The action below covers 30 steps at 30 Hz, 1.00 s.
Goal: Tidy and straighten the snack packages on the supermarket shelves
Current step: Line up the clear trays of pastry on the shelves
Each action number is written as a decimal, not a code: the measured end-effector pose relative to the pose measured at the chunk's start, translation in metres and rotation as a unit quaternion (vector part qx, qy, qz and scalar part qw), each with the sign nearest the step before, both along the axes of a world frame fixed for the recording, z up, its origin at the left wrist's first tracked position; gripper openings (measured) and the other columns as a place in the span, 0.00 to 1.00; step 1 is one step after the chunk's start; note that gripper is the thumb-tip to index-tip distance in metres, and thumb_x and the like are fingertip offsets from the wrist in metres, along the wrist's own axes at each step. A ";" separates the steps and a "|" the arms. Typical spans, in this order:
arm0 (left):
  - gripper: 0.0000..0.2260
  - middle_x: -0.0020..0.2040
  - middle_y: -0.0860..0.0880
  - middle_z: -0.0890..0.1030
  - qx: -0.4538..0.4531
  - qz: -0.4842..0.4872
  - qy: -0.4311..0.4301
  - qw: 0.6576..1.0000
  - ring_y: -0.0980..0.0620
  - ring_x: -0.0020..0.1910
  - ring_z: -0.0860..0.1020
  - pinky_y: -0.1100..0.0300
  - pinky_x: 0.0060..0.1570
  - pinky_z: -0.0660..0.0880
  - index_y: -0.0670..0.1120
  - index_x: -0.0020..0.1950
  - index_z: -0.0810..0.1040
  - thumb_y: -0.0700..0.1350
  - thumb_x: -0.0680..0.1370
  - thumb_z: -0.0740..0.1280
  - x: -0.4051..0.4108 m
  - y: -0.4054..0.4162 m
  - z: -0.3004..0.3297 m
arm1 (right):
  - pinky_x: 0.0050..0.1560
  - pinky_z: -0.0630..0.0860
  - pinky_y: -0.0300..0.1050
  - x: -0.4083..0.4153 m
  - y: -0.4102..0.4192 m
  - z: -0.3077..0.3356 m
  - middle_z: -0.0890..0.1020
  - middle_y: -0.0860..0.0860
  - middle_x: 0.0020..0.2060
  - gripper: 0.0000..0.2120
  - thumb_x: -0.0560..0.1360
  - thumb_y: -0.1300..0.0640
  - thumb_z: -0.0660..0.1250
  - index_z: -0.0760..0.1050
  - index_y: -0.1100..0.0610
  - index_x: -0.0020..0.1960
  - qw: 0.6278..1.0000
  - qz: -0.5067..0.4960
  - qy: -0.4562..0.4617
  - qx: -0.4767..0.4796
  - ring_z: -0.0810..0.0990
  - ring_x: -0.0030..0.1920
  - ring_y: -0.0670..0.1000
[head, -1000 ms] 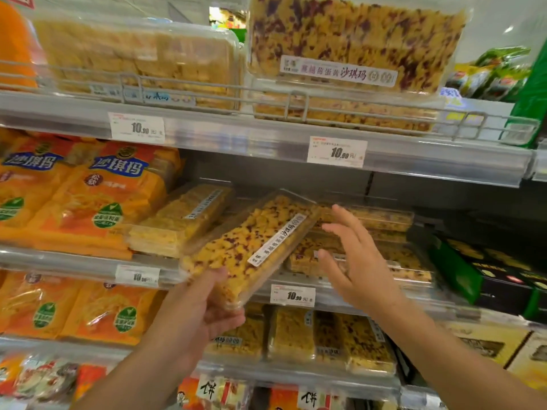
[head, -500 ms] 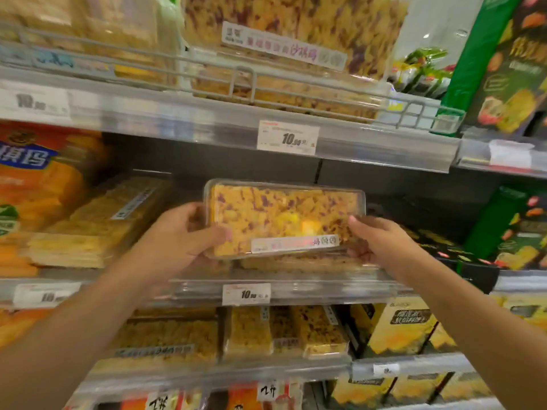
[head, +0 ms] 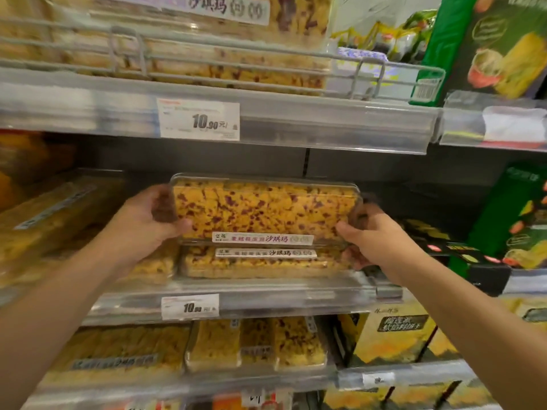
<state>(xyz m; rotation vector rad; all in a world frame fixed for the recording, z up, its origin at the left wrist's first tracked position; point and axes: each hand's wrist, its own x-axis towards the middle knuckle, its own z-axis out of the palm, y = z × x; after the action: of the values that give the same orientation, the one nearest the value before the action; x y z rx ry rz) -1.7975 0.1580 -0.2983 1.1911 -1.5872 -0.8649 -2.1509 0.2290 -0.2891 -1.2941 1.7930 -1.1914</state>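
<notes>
I hold one clear snack box (head: 263, 213) at the centre of the frame, long side level, tilted face toward me; my left hand (head: 142, 221) grips its left end, thumb curled over the front, and my right hand (head: 374, 236) grips its right end, fingers clamped round the edge; it sits just above one matching box (head: 260, 263) lying on the middle shelf (head: 266, 294), their two white labels nearly touching; two price tags read 10.90, one (head: 198, 119) above centre, one (head: 190, 306) below; three narrower boxes (head: 256, 343) stand side by side on the lower shelf; green cartons (head: 512, 214) fill the right edge.
</notes>
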 end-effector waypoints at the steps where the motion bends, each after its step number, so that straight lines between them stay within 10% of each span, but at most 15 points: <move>1: 0.20 0.46 0.66 0.82 -0.007 0.000 -0.007 1.000 0.66 0.46 0.80 0.62 0.45 0.75 0.60 0.52 0.76 0.40 0.69 0.76 0.000 0.000 -0.001 | 0.31 0.80 0.46 0.000 0.001 0.001 0.84 0.53 0.41 0.13 0.75 0.53 0.71 0.71 0.48 0.56 1.000 0.001 0.006 0.001 0.85 0.33 0.54; 30: 0.23 0.55 0.58 0.81 0.025 -0.117 -0.081 0.989 0.55 0.58 0.79 0.47 0.58 0.78 0.72 0.52 0.68 0.55 0.64 0.74 0.001 0.011 0.002 | 0.32 0.82 0.49 0.011 0.025 -0.009 0.80 0.52 0.49 0.10 0.81 0.58 0.61 0.67 0.45 0.58 0.998 -0.045 0.031 0.036 0.85 0.35 0.52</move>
<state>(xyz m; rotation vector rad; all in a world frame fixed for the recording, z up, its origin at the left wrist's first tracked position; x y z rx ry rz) -1.7964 0.1693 -0.2961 1.1502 -1.8751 -0.9825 -2.1401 0.2537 -0.2981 -1.2333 1.9394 -1.1347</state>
